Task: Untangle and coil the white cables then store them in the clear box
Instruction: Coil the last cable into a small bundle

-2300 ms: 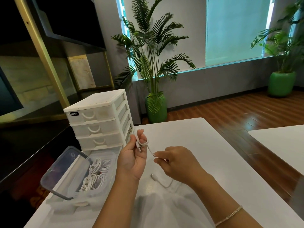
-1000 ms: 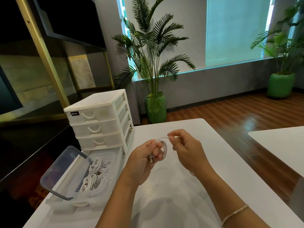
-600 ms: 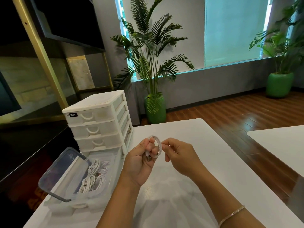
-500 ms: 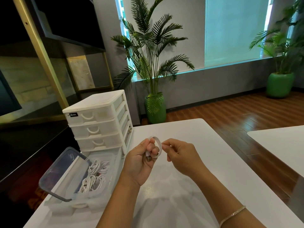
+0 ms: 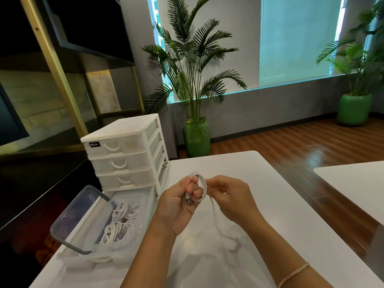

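Count: one white cable [image 5: 202, 187] in hand, one clear box [image 5: 122, 231], one box lid [image 5: 82, 219], one three-drawer white organiser [image 5: 126, 156], two potted palms.

My left hand [image 5: 176, 206] holds the cable as a small coil wound round its fingers, which curl closed on the loops; this is the grip. A metal plug end [image 5: 188, 201] sticks out just below the curled fingers. My right hand [image 5: 230, 198], just right of the grip, pinches the cable where it leaves the coil. From that pinch a loose tail [image 5: 218, 223] hangs down, blurred, to an end near the counter [image 5: 280, 204] below and right of the grip.

The cable is thin, white and smooth; the coil shows a few tight turns, exact number not legible.

Left of and below the grip, the clear box stands open on the counter and contains several coiled white cables [image 5: 118, 227]; I cannot count them. Its lid leans tilted against the box's left side. The organiser stands just behind the box, left of the grip.
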The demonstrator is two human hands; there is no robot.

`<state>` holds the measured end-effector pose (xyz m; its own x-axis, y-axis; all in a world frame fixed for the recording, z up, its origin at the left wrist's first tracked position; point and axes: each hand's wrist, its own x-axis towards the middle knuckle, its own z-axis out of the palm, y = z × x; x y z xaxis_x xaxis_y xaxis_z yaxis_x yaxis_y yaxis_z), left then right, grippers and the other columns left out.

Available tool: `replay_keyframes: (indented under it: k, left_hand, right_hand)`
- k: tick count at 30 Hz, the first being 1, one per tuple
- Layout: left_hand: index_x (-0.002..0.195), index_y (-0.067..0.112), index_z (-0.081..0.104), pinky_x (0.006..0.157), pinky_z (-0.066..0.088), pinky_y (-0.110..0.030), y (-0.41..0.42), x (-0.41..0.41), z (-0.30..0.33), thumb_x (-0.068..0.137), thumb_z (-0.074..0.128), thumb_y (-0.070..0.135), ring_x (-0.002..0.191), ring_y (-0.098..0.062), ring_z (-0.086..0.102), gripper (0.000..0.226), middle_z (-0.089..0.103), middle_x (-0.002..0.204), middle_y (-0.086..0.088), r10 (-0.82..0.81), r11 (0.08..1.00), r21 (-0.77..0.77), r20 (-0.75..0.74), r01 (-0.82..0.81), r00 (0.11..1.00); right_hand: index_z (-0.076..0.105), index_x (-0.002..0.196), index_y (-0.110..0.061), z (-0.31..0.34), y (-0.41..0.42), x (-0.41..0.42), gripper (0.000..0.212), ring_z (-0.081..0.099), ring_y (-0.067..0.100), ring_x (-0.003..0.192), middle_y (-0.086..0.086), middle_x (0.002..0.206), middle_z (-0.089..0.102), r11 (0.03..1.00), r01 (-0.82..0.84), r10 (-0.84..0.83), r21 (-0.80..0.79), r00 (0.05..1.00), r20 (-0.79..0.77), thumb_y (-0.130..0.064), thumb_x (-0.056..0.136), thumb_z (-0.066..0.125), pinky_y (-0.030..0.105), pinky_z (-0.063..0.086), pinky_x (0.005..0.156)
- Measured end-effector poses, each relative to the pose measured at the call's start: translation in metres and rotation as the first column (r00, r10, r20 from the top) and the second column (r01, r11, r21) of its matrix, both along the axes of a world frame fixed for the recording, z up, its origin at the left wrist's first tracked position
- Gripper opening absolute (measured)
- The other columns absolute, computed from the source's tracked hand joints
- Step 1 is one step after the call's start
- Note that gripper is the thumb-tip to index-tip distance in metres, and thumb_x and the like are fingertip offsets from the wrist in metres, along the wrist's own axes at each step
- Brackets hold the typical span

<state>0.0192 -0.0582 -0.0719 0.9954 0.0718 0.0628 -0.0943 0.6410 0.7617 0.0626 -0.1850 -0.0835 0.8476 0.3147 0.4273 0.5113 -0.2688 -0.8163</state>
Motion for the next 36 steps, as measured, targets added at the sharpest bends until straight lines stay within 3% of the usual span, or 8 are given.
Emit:
replay_keyframes:
  k: [5, 10, 17, 21, 25, 27, 30, 36]
  left_hand:
    - [0.073, 0.004, 0.063, 0.054, 0.053, -0.019, 0.002, 0.003, -0.003, 0.101, 0.03, 0.013, 0.049, -0.012, 0.049, 0.044, 0.047, 0.053, -0.003, 0.004, 0.996, 0.087, 0.006, -0.005, 1.0]
    - [0.074, 0.005, 0.063, 0.06, 0.052, -0.019, -0.002, 0.002, -0.004, 0.099, 0.035, 0.017, 0.053, -0.011, 0.05, 0.04, 0.05, 0.057, -0.003, 0.03, 0.961, 0.277, -0.022, -0.023, 0.999]
    - [0.064, 0.011, 0.065, 0.061, 0.05, -0.02, -0.005, 0.0, -0.005, 0.1, 0.033, 0.018, 0.055, -0.011, 0.048, 0.049, 0.05, 0.056, -0.001, -0.045, 0.924, 0.379, -0.036, 0.055, 0.998]
    - [0.075, 0.007, 0.057, 0.072, 0.048, -0.024, -0.009, 0.0, -0.005, 0.101, 0.031, 0.021, 0.059, -0.01, 0.049, 0.04, 0.054, 0.054, 0.004, 0.064, 0.814, 0.58, -0.052, -0.022, 0.997]
    - [0.073, 0.011, 0.058, 0.066, 0.05, -0.018, -0.017, 0.001, -0.005, 0.101, 0.033, 0.02, 0.06, -0.009, 0.05, 0.038, 0.053, 0.059, 0.002, 0.125, 0.747, 0.659, -0.014, -0.085, 0.992]
    - [0.078, 0.011, 0.06, 0.072, 0.052, -0.023, -0.021, 0.003, -0.006, 0.101, 0.033, 0.02, 0.064, -0.01, 0.051, 0.036, 0.054, 0.064, 0.0, 0.161, 0.715, 0.688, 0.007, -0.122, 0.987]
    - [0.083, 0.01, 0.06, 0.082, 0.052, -0.031, -0.023, 0.005, -0.008, 0.101, 0.034, 0.021, 0.071, -0.013, 0.052, 0.033, 0.055, 0.07, -0.002, 0.187, 0.674, 0.723, 0.029, -0.149, 0.982]
    - [0.101, 0.011, 0.055, 0.08, 0.051, -0.029, -0.023, 0.008, -0.011, 0.099, 0.04, 0.027, 0.076, -0.013, 0.054, 0.022, 0.057, 0.082, -0.003, 0.207, 0.62, 0.768, 0.034, -0.158, 0.978]
  right_hand:
    - [0.072, 0.077, -0.026, 0.007, -0.003, -0.003, 0.032, 0.063, -0.003, 0.071, -0.015, 0.075, 0.068, 0.978, -0.133, 0.168, 0.162, 0.96, -0.223, -0.002, 0.085, 0.052, 0.006, 0.046, 0.062]
    - [0.068, 0.078, -0.022, 0.006, -0.004, -0.001, 0.013, 0.061, 0.006, 0.074, -0.006, 0.077, 0.067, 0.978, -0.134, 0.175, 0.158, 0.942, -0.288, -0.019, 0.088, 0.06, 0.012, 0.043, 0.065]
    - [0.066, 0.065, -0.013, 0.002, -0.003, 0.0, 0.025, 0.053, 0.002, 0.054, -0.003, 0.06, 0.063, 0.972, -0.075, 0.151, 0.222, 0.925, -0.349, -0.025, 0.086, 0.062, 0.011, 0.04, 0.052]
    - [0.066, 0.062, -0.012, 0.002, -0.003, -0.001, 0.026, 0.054, 0.0, 0.05, -0.003, 0.057, 0.063, 0.97, -0.109, 0.185, 0.218, 0.91, -0.37, -0.015, 0.088, 0.059, 0.009, 0.039, 0.049]
    - [0.067, 0.064, -0.007, 0.001, -0.005, 0.001, 0.024, 0.055, 0.002, 0.053, 0.002, 0.06, 0.063, 0.952, -0.145, 0.246, 0.268, 0.886, -0.394, -0.003, 0.085, 0.055, 0.009, 0.04, 0.05]
    - [0.066, 0.061, -0.007, 0.001, -0.006, 0.003, 0.027, 0.053, 0.006, 0.053, 0.0, 0.056, 0.061, 0.946, -0.14, 0.257, 0.291, 0.873, -0.416, 0.001, 0.083, 0.053, 0.013, 0.04, 0.051]
    - [0.062, 0.058, -0.007, -0.004, -0.003, 0.005, 0.023, 0.05, 0.013, 0.056, 0.001, 0.052, 0.059, 0.945, -0.106, 0.245, 0.309, 0.855, -0.457, -0.001, 0.079, 0.055, 0.02, 0.036, 0.051]
    - [0.06, 0.057, -0.006, -0.002, -0.004, 0.005, 0.012, 0.052, 0.012, 0.055, 0.003, 0.054, 0.06, 0.948, -0.11, 0.251, 0.299, 0.837, -0.487, -0.011, 0.067, 0.056, 0.021, 0.036, 0.049]
